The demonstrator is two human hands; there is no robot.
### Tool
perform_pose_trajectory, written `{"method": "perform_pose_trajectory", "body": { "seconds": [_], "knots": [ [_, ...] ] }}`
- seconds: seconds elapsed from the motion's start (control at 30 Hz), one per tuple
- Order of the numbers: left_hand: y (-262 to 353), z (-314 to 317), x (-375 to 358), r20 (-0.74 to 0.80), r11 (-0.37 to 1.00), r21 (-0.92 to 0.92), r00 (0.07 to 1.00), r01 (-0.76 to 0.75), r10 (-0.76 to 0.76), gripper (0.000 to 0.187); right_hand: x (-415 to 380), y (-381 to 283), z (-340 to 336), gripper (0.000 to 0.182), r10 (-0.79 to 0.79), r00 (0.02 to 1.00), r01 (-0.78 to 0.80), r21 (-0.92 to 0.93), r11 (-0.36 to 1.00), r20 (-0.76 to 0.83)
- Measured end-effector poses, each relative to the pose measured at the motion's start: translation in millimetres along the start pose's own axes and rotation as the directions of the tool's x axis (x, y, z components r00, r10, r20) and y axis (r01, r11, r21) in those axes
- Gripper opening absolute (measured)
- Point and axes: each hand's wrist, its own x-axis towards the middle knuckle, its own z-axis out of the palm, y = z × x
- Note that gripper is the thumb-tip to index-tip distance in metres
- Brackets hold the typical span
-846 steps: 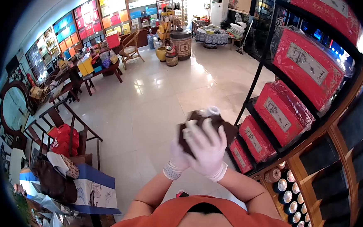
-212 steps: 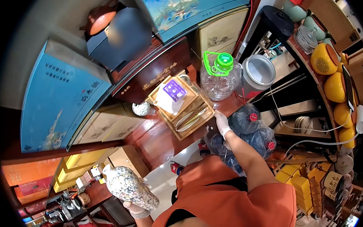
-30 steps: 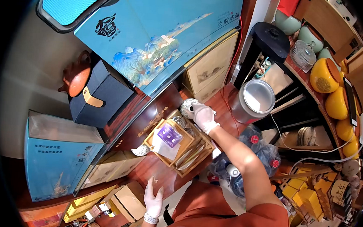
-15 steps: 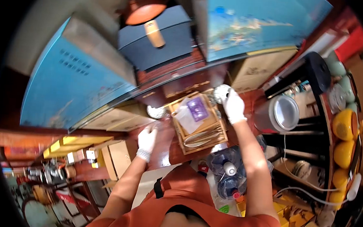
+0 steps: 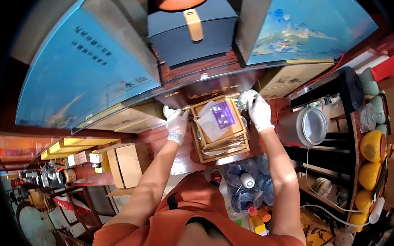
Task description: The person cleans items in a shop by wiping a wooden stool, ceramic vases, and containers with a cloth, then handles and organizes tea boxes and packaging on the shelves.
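A wooden tray (image 5: 195, 144) holds a purple packet (image 5: 223, 115), a translucent white sheet (image 5: 209, 125) and some thin flat items. At the tray's left side, my left hand (image 5: 176, 124), in a white glove, has its fingers closed round a small white object that it mostly hides. My right hand (image 5: 260, 114), also gloved in white, is beyond the tray's right back corner. Its fingers are closed at the edge of a round, white patterned object (image 5: 246, 99), with a dark spot by the fingertips.
Blue boxes (image 5: 74, 70) and a dark case (image 5: 193, 32) stand on the shelf above. A clear-lidded bin (image 5: 313, 126) is on the right, beside a rack with yellow pots (image 5: 372, 146). Large plastic bottles (image 5: 245, 200) stand below the tray; an open carton (image 5: 129, 166) is at left.
My left hand has moved up and right to the small white object beside the tray. My right hand stays by the patterned object. The camera view has shifted slightly.
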Motion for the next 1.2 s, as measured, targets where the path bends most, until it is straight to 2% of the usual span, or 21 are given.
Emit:
{"method": "perform_pose_trajectory", "body": {
  "seconds": [0.03,0.07,0.1,0.17,0.23,0.3,0.37,0.4,0.43,0.5,0.53,0.57,0.63,0.73,0.83,0.87,0.97,1.0,1.1,1.13,1.2],
  "knots": [
    [-2,6,3,-0.112,0.982,0.109,0.979,-0.157,0.17,0.03,0,2,1,0.032,-0.017,1.0,0.017,-0.02,1.0,0.001],
    [-2,11,2,-0.038,1.0,0.015,0.999,-0.011,0.012,0.032,1,2,4,0.032,0.009,1.0,-0.009,-0.007,1.0,-0.009],
    [17,-12,8,0.144,0.983,-0.05,0.975,0.176,-0.167,0.031,0,1,4,0.033,0.037,0.999,-0.037,0.005,0.999,-0.018],
    [12,-14,12,0.249,0.963,-0.109,0.945,0.247,-0.214,0.028,-2,-2,0,0.033,0.077,0.997,-0.076,0.032,0.997,-0.028],
    [20,-26,13,0.191,0.96,-0.195,0.968,0.201,-0.164,0.025,-2,-1,5,0.034,0.129,0.99,-0.125,0.068,0.99,-0.049],
    [1,-9,10,0.018,0.98,-0.198,0.999,-0.028,0.033,0.023,-1,-2,12,0.035,0.154,0.987,-0.149,0.095,0.984,-0.047],
    [-6,-11,16,0.149,0.892,-0.368,0.964,0.26,-0.219,0.026,8,-6,27,0.035,0.265,0.961,-0.269,0.063,0.961,0.075],
    [2,-26,21,0.202,0.892,-0.334,0.947,0.306,-0.249,0.028,13,-19,21,0.036,0.318,0.94,-0.326,0.042,0.945,0.125],
    [-10,-28,25,0.275,0.928,-0.305,0.953,0.212,-0.128,0.029,18,-20,27,0.034,0.316,0.947,-0.322,0.155,0.934,0.066],
    [-21,-31,26,0.275,0.945,-0.312,0.961,0.097,-0.008,0.024,27,-19,32,0.034,0.256,0.967,-0.253,0.186,0.949,0.005],
    [-18,-36,24,0.328,0.943,-0.314,0.945,0.111,-0.002,0.024,33,-20,32,0.032,0.254,0.967,-0.256,0.175,0.951,0.035],
    [-27,-31,22,0.214,0.94,-0.27,0.939,-0.209,0.271,0.023,38,-19,31,0.03,0.252,0.965,-0.26,0.163,0.952,0.07],
    [-25,-20,17,0.364,0.884,-0.413,0.929,0.219,-0.06,0.026,40,-19,28,0.027,0.244,0.965,-0.257,0.184,0.949,0.091],
    [-21,1,8,0.408,0.747,-0.549,0.9,0.375,-0.152,0.025,45,-25,15,0.02,0.281,0.959,-0.284,0.221,0.933,0.046],
    [-13,0,8,0.321,0.901,-0.35,0.936,0.258,-0.143,0.024,47,-15,24,0.019,0.063,0.997,-0.056,0.153,0.987,-0.038],
    [-12,-6,12,0.267,0.956,-0.274,0.963,0.105,-0.029,0.024,46,-10,30,0.02,-0.018,0.991,0.038,0.151,0.988,-0.132],
    [-5,-14,16,0.331,0.973,-0.2,0.943,0.113,-0.042,0.022,44,-4,28,0.03,0.067,0.992,-0.036,0.274,0.961,-0.104],
    [-6,-13,16,0.37,0.971,-0.178,0.925,0.157,-0.082,0.022,49,9,57,0.028,0.096,0.986,-0.064,0.225,0.972,-0.135],
    [-15,-7,13,0.3,0.977,-0.194,0.953,0.09,-0.028,0.022,57,5,65,0.025,0.107,0.967,-0.062,0.191,0.98,-0.233],
    [-17,-10,16,0.281,0.99,-0.123,0.955,-0.066,0.099,0.022,59,5,64,0.022,0.106,0.97,-0.066,0.181,0.981,-0.217],
    [-13,-10,15,0.306,0.952,-0.283,0.952,0.119,-0.028,0.022,53,0,52,0.013,0.112,0.985,-0.102,0.083,0.991,-0.129]
  ]
}}
